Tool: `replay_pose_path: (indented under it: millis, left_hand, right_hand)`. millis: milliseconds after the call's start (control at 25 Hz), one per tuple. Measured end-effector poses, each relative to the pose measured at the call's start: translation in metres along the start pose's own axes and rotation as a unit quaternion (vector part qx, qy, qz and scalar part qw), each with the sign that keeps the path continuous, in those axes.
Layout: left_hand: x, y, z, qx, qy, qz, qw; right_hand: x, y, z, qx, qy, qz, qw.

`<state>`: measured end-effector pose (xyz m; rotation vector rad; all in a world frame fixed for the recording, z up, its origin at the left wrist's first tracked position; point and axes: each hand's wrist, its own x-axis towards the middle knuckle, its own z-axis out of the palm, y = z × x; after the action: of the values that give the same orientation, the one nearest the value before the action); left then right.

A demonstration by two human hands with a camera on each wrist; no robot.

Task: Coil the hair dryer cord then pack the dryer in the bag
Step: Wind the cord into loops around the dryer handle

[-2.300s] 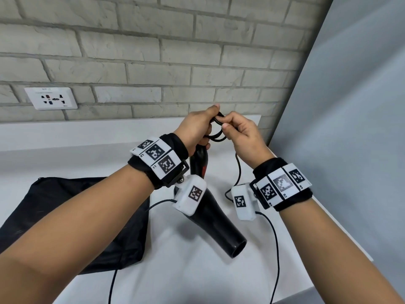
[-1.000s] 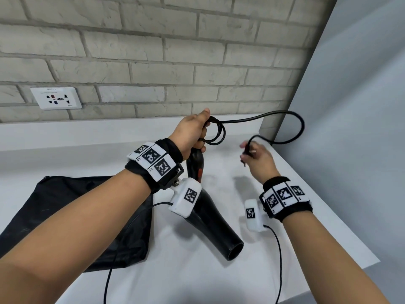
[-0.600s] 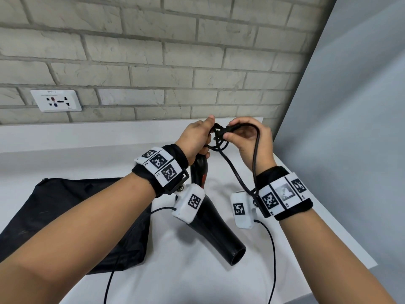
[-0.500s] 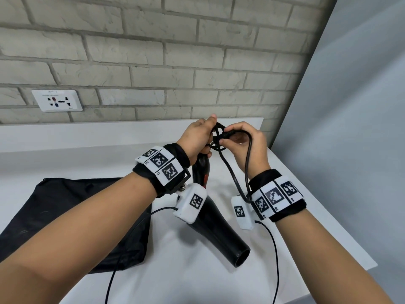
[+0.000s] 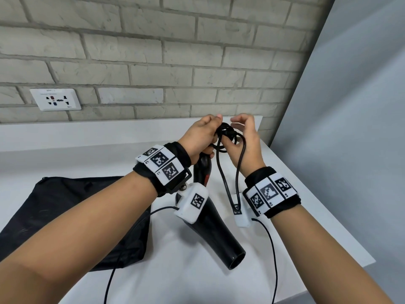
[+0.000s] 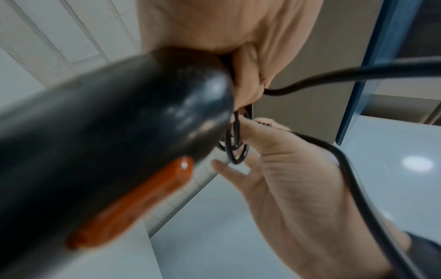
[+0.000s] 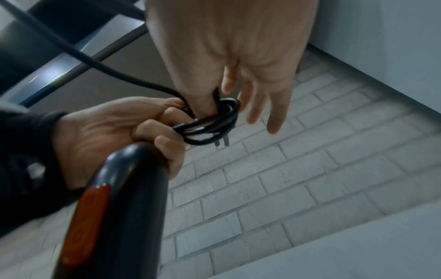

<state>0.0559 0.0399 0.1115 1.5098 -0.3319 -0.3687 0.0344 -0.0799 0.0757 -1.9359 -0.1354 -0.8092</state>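
My left hand [image 5: 202,137] grips the end of the black hair dryer's [image 5: 215,231] handle, holding it above the counter with the nozzle pointing down toward me. The same hand clamps the small coil of black cord [image 5: 226,137] against the handle. My right hand [image 5: 245,139] is beside it with its fingers straight and its thumb tucked through the coil [image 7: 214,120]. The plug's prongs [image 7: 222,141] stick out under the coil. A long loop of cord [image 5: 232,194] hangs down from the coil. The black bag [image 5: 65,216] lies flat at the left.
The white counter [image 5: 306,216] ends close on the right and at the front. A grey panel [image 5: 350,128] stands to the right, a brick wall with a socket [image 5: 55,99] behind. Thin wrist-camera cables [image 5: 271,249] trail over the counter.
My right hand had brought the cord's end back to the coil and pinched it there. Its fingers have now spread straight, only the thumb staying in the coil. The left hand's grip is unchanged.
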Motion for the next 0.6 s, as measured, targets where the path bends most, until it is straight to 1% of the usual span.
replay_pose_path:
  millis: [80, 120, 280, 320, 400, 480, 520, 600]
  left_hand:
    - [-0.002, 0.004, 0.000, 0.000, -0.007, -0.009, 1.000]
    - [-0.004, 0.006, 0.000, -0.001, -0.010, -0.015, 1.000]
    - [-0.008, 0.005, -0.001, -0.013, -0.027, -0.057, 0.998]
    - [-0.009, 0.004, -0.002, -0.018, -0.024, -0.069, 0.997]
    - [-0.008, 0.004, -0.005, -0.028, -0.013, -0.083, 0.996]
    - [-0.006, 0.006, -0.010, -0.034, -0.005, -0.088, 0.996]
    - [-0.005, 0.007, -0.014, -0.035, -0.009, -0.088, 0.995]
    - [-0.005, 0.006, -0.018, -0.043, -0.039, -0.086, 0.995]
  right_hand:
    - [0.001, 0.000, 0.003, 0.087, -0.072, 0.057, 0.992]
    - [0.002, 0.002, 0.002, 0.107, -0.099, 0.077, 0.986]
    - [0.000, 0.010, -0.001, 0.137, -0.186, 0.094, 0.968]
    - [-0.003, 0.011, -0.002, 0.134, -0.198, 0.109, 0.965]
    - [-0.012, 0.022, -0.005, 0.102, -0.212, 0.149, 0.960]
    - [-0.020, 0.035, -0.009, 0.024, -0.240, 0.148, 0.959]
    - [-0.023, 0.043, -0.010, -0.012, -0.249, 0.142, 0.958]
    - [-0.025, 0.056, -0.012, -0.076, -0.245, 0.170, 0.951]
